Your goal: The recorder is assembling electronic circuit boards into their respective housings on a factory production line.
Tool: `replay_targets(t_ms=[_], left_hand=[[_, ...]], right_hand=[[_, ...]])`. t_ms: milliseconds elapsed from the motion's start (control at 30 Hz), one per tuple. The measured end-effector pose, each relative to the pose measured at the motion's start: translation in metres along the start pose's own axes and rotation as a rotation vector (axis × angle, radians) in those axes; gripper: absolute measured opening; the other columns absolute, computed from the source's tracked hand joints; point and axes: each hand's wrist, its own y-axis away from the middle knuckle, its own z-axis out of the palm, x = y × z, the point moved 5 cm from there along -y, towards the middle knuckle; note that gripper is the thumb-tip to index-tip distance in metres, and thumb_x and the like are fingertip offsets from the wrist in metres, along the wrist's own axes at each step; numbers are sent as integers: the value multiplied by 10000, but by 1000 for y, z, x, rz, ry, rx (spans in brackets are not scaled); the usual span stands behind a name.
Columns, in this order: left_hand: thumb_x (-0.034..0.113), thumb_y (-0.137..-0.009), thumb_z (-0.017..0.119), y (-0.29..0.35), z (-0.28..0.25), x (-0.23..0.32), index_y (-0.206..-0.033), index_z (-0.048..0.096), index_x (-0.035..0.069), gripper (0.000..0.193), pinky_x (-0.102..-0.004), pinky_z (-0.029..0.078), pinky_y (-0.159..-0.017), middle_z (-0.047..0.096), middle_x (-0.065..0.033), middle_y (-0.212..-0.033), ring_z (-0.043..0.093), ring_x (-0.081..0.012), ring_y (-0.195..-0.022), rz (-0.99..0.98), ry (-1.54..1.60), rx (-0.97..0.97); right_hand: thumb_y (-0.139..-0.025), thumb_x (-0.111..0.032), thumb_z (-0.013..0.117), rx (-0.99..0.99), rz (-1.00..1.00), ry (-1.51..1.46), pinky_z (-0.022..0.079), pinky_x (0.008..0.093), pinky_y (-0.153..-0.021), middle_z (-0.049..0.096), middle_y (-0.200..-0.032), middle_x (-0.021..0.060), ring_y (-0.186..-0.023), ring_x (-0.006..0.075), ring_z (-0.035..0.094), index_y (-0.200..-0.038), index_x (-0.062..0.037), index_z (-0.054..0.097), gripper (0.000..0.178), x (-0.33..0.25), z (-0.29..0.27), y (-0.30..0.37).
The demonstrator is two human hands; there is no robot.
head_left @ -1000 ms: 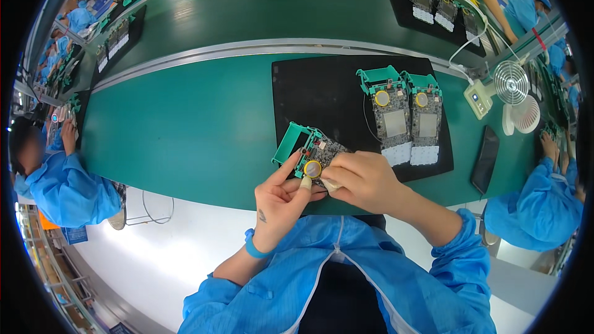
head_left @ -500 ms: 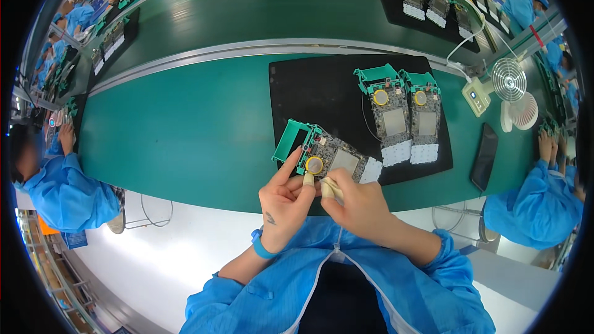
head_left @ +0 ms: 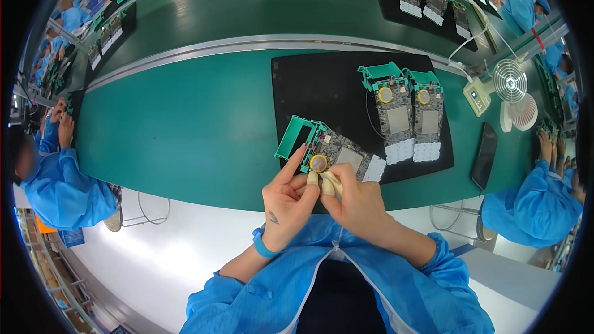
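Over the near edge of a black mat (head_left: 322, 86), a circuit board (head_left: 349, 158) sat aslant at the worker's hands, its yellow-rimmed disc (head_left: 318, 163) facing up and its green frame (head_left: 289, 139) jutting out to the left. From where I stood, the left hand (head_left: 289, 198) had that end in its grip, forefinger along the green plastic and covered thumb just below the disc. The right hand (head_left: 361, 201) was pinched narrow at the board's near edge; whether its grip had closed on anything I couldn't tell, so crowded were the pale finger covers (head_left: 329, 187). That crowding would have worried me: a cover riding up or catching could have nudged the disc or marred some small part. The holding seemed to be all at one end, so a hard push from the right might have swung the white end (head_left: 374, 168) around. It lay close to two similar boards (head_left: 396, 120), side by side on the mat, and could have bumped the nearer one. Beyond stretched the green counter (head_left: 179, 130), with a black phone-like slab (head_left: 484, 156) off to the right and a small fan (head_left: 510, 83) behind it.
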Motion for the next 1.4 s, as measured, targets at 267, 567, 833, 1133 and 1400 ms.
replay_targets(t_ms=[267, 567, 833, 1133, 1400], left_hand=[[-70, -833, 508, -2, 1, 1, -1347, 379, -31, 532, -173, 486, -680, 666, -94, -867, 594, -63, -778, -18, 37, 1], [-62, -838, 513, -5, 0, 4, -1355, 375, -21, 538, -161, 476, -672, 665, -81, -854, 575, -45, -750, -23, -45, -30], [-62, -839, 512, -4, 0, 0, -1355, 382, -14, 534, -155, 470, -658, 664, -63, -822, 566, -34, -733, -9, -12, 0], [-66, -843, 504, -6, 0, 0, -1364, 370, -9, 542, -144, 451, -633, 651, -40, -807, 542, -16, -707, -28, -24, -23], [-64, -863, 474, -9, 1, 2, -1372, 344, -18, 527, -164, 471, -671, 660, -68, -848, 568, -40, -744, 6, -77, -60]], right_hand=[[-789, -162, 645, -1, 2, 27, 453, 347, -428, 594, -597, 91, -477, 262, 600, -982, -44, 468, 287, -1, 2, -3], [-791, -180, 655, -36, -68, 179, 423, 336, -408, 563, -592, 70, -447, 240, 571, -908, -61, 486, 238, -7, 8, -7], [-768, -173, 660, 2, 2, 30, 447, 336, -420, 592, -613, 75, -478, 243, 599, -921, -74, 503, 240, 5, 2, -6], [-779, -174, 649, -22, -32, 64, 439, 328, -420, 585, -599, 67, -468, 222, 594, -903, -68, 504, 219, 1, 3, -12], [-815, -171, 625, -66, -8, 75, 432, 298, -422, 581, -614, 52, -465, 209, 583, -915, -65, 504, 190, 4, 4, -13]])
